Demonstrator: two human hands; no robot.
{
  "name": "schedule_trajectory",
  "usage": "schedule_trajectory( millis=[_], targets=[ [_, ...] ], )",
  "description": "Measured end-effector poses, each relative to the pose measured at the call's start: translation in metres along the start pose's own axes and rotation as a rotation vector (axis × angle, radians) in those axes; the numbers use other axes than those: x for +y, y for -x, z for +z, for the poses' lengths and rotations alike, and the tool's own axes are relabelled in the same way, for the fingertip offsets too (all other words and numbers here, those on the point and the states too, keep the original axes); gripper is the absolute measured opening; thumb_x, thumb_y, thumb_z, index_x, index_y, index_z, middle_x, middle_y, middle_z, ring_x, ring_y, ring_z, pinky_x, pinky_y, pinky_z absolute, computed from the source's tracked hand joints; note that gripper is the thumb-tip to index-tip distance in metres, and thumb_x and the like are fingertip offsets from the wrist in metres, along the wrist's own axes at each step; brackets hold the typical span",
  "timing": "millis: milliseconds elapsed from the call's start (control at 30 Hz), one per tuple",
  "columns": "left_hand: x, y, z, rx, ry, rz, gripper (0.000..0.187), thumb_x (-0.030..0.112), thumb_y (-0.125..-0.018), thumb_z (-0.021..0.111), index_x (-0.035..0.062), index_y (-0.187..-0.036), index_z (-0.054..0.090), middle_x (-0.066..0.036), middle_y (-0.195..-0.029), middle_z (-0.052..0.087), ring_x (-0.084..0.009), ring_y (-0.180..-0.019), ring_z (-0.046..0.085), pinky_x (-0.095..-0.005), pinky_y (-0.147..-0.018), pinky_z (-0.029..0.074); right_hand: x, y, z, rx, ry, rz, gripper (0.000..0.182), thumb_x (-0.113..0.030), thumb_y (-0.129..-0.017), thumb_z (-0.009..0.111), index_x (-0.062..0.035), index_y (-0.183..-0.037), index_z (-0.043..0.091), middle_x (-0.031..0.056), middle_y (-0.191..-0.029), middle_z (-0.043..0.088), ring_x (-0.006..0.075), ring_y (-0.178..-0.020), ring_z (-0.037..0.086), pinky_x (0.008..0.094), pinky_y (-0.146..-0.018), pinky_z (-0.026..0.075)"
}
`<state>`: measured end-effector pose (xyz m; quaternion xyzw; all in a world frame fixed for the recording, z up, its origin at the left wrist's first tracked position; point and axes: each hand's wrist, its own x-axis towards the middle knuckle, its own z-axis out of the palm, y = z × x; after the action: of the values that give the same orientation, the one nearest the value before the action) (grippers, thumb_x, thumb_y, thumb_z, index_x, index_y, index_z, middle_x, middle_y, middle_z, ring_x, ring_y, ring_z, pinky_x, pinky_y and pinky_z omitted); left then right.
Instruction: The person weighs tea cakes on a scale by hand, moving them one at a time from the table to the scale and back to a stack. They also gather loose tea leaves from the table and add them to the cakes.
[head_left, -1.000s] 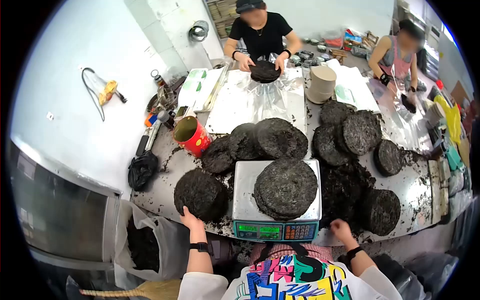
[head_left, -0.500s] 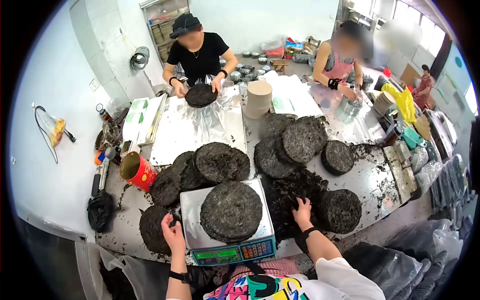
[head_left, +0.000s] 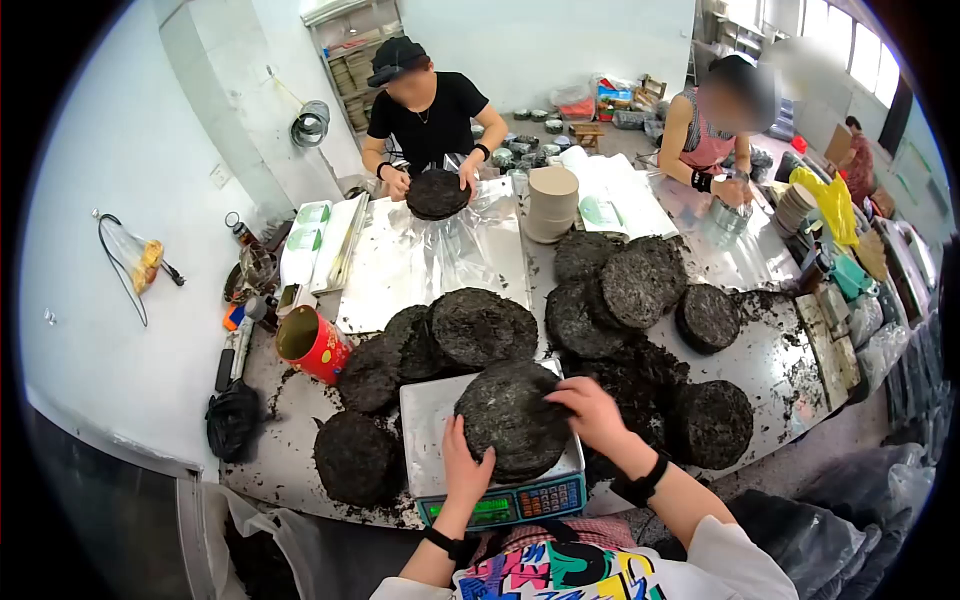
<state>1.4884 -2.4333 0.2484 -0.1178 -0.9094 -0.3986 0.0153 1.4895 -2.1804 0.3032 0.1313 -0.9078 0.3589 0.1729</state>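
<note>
A dark round cake of pressed, leafy flakes (head_left: 512,418) lies on the metal pan of a digital scale (head_left: 425,410), whose display is lit green. My left hand (head_left: 466,468) rests against the cake's left and near edge, fingers stretched and thumb apart. At the cake's right edge, my right hand (head_left: 597,415) has its fingertips drawn together over the rim. What they pinch, if anything, is too dark to make out. Behind my right forearm spreads a loose pile of dark flakes (head_left: 635,385). Another cake (head_left: 358,458) sits left of the scale.
More cakes (head_left: 480,328) are stacked behind the scale and to the right (head_left: 710,425). A red can (head_left: 325,345) stands at left. Across the table, one person handles a cake (head_left: 438,193) over clear film; another works at right beside a tall stack of round discs (head_left: 552,203).
My right hand has moved from the loose flakes to the cake's right edge. My left hand has come in from beside the scale onto the cake. The view has shifted left.
</note>
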Motion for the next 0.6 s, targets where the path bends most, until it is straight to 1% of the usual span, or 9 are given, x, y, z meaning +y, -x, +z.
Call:
schedule_trajectory(
  millis=[67,100,167,300,333,400,467,533,600],
  targets=[
    [0.003,-0.001,0.0,0.009,0.025,0.009,0.072,0.018,-0.081,0.062,0.0012,-0.14,0.024,-0.024,-0.143,0.024,-0.0395,-0.132,0.023,-0.0468,-0.107,0.024,-0.016,-0.016,0.015,-0.217,0.129,-0.104,0.041,0.0,-0.065,0.063,-0.0108,-0.105,0.061,0.0085,-0.113,0.054,0.026,-0.104,0.053,0.0343,-0.081,0.05],
    [0.004,0.0,-0.003,0.021,0.045,0.014,0.071,0.017,-0.081,0.062,0.0009,-0.139,0.024,-0.023,-0.142,0.025,-0.0392,-0.132,0.024,-0.0463,-0.107,0.024,-0.02,-0.02,0.02,-0.313,0.164,-0.123,0.044,-0.004,-0.067,0.066,-0.0107,-0.11,0.059,0.0111,-0.119,0.051,0.0288,-0.11,0.05,0.0368,-0.084,0.049],
    [0.001,0.002,-0.011,0.056,0.083,0.02,0.068,0.016,-0.082,0.061,0.0005,-0.138,0.026,-0.023,-0.141,0.028,-0.0384,-0.131,0.026,-0.0454,-0.107,0.024,-0.036,-0.021,0.012,-0.228,0.12,-0.148,0.048,-0.009,-0.068,0.069,-0.0091,-0.115,0.057,0.0154,-0.122,0.049,0.0328,-0.113,0.047,0.0393,-0.089,0.046],
    [-0.02,0.011,-0.035,0.169,0.166,-0.009,0.058,0.015,-0.084,0.058,-0.0011,-0.134,0.034,-0.022,-0.133,0.04,-0.0364,-0.125,0.037,-0.0415,-0.104,0.03,-0.014,0.002,-0.014,-0.067,-0.166,0.106,0.048,-0.01,-0.068,0.068,-0.007,-0.114,0.057,0.0167,-0.12,0.052,0.0348,-0.112,0.048,0.0398,-0.095,0.041],
    [-0.027,0.01,-0.044,0.18,0.193,-0.025,0.057,0.015,-0.084,0.058,-0.0016,-0.133,0.035,-0.022,-0.132,0.041,-0.0363,-0.124,0.039,-0.041,-0.103,0.031,0.001,0.011,-0.018,0.04,-0.127,0.121,0.043,-0.008,-0.068,0.067,-0.0061,-0.11,0.058,0.0151,-0.115,0.055,0.0329,-0.108,0.052,0.038,-0.093,0.043],
    [-0.028,0.001,-0.064,0.218,0.249,-0.017,0.053,0.015,-0.084,0.058,-0.0024,-0.13,0.039,-0.022,-0.129,0.045,-0.036,-0.119,0.044,-0.0389,-0.099,0.035,0.049,0.041,-0.016,0.169,-0.223,0.354,0.038,-0.003,-0.069,0.064,-0.0039,-0.107,0.058,0.0124,-0.108,0.057,0.0246,-0.104,0.055,0.0323,-0.089,0.043],
    [-0.021,-0.017,-0.083,0.162,0.222,0.05,0.056,0.021,-0.085,0.059,-0.0026,-0.131,0.038,-0.021,-0.129,0.045,-0.0366,-0.12,0.042,-0.0383,-0.101,0.033,0.077,0.067,-0.019,0.228,-0.241,0.549,0.035,-0.001,-0.076,0.061,-0.0036,-0.111,0.055,0.0083,-0.107,0.057,0.0186,-0.099,0.055,0.0308,-0.086,0.044],
    [-0.006,-0.039,-0.082,0.034,0.103,0.189,0.06,0.033,-0.084,0.06,0.004,-0.133,0.039,-0.021,-0.135,0.039,-0.0384,-0.125,0.036,-0.0452,-0.104,0.028,0.084,0.083,-0.015,0.191,-0.447,0.699,0.039,-0.003,-0.081,0.059,-0.0051,-0.119,0.049,0.0105,-0.109,0.056,0.0193,-0.1,0.054,0.0312,-0.087,0.044],
    [0.016,-0.052,-0.06,-0.106,-0.022,0.235,0.06,0.035,-0.083,0.06,0.0091,-0.133,0.04,-0.02,-0.137,0.036,-0.0385,-0.13,0.03,-0.0499,-0.104,0.026,0.08,0.095,-0.003,0.152,-0.574,0.76,0.045,-0.005,-0.083,0.059,-0.0062,-0.125,0.044,0.0119,-0.111,0.054,0.0193,-0.102,0.053,0.0315,-0.088,0.044]
  ],
)
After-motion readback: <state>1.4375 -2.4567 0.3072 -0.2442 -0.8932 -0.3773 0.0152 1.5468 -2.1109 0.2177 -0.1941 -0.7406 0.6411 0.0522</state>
